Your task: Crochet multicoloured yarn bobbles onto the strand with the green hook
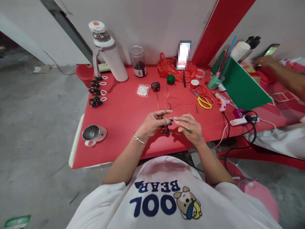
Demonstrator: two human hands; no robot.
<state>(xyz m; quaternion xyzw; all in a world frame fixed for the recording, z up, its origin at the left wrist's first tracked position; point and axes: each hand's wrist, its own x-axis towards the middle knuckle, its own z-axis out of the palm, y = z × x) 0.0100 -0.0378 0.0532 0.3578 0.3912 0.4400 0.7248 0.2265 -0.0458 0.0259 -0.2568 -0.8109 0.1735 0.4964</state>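
My left hand pinches a small multicoloured crochet piece of dark yarn flecked with orange and green. A strand of yarn runs over its raised forefinger. My right hand is closed around a crochet hook with a green handle, its thin metal tip meeting the piece between both hands. The strand leads back across the table to a dark multicoloured yarn ball. A green yarn ball lies to the right of that one. Fingers partly hide the stitches.
Finished-looking yarn pieces with white bead loops line the left edge, near a steel mug and tall thermos. A bead packet, jar, yellow-handled scissors, glue gun and power strip surround the work. A co-worker's arm reaches in beyond a green board.
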